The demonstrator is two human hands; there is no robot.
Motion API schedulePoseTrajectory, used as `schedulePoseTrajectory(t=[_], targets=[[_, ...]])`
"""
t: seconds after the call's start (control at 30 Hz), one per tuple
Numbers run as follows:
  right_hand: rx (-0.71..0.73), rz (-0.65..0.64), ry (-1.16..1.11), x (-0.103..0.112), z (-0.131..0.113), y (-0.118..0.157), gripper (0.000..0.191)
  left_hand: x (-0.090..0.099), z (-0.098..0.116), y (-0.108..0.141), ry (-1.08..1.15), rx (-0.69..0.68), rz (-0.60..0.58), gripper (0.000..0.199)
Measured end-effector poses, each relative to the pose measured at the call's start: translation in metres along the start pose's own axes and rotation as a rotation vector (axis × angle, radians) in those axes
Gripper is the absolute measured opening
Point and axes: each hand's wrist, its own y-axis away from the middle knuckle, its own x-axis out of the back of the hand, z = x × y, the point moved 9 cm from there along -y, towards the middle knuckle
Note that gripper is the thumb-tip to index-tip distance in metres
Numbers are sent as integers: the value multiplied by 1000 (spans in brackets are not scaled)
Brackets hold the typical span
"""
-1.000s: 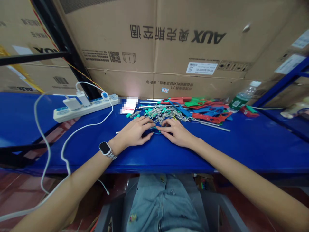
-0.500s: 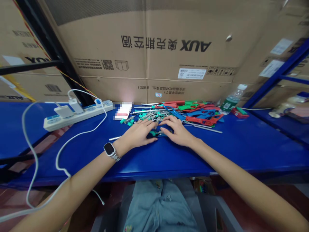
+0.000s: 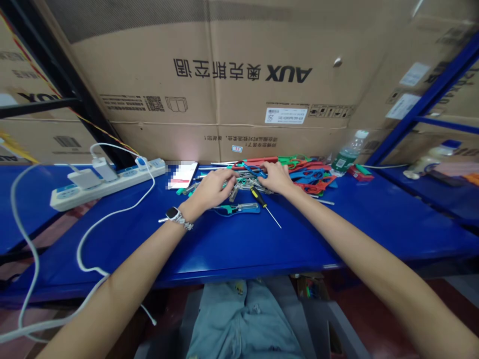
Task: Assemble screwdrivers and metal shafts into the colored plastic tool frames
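One pile of mixed tools (image 3: 245, 181) lies beneath your left hand (image 3: 213, 188) and right hand (image 3: 277, 177), fingers bent on both; whether either grips anything cannot be told. Nearer you, between them, the blue-and-green tool (image 3: 243, 208) looks light and stiff, best held mid-body. The screwdriver (image 3: 260, 198) beside it seems equally light; pinch its handle.

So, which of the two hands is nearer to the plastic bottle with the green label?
Right. The right hand is over the tool pile, to the left of the bottle; the left hand is farther left, at the pile's left part.
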Motion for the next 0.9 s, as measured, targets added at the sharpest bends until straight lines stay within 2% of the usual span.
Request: schedulePoseTrajectory(t=[0.1,0.27,0.37,0.47,0.53,0.63,0.8,0.9], targets=[[6,-6,6,-3,-4,-3,36,2,-11,5,47,48,55,30],[30,90,-77,9,-13,8,41,6,-13,19,34,1,72,28],[144,129,-170,21,-32,25,44,20,-12,23,42,-21,158,27],[277,111,-311,28,-55,43,44,27,-5,24,-4,-81,165,31],[344,57,-445,28,-67,52,42,28,-1,25,-34,-120,137,33],[405,-111,-663,21,-79,59,35,28,1,28,4,-118,90,31],[360,-444,-906,0,-81,61,32,22,-10,42,271,50,-25,32],[354,-519,-909,-3,-81,61,35,20,-18,50,406,160,-27,36]])
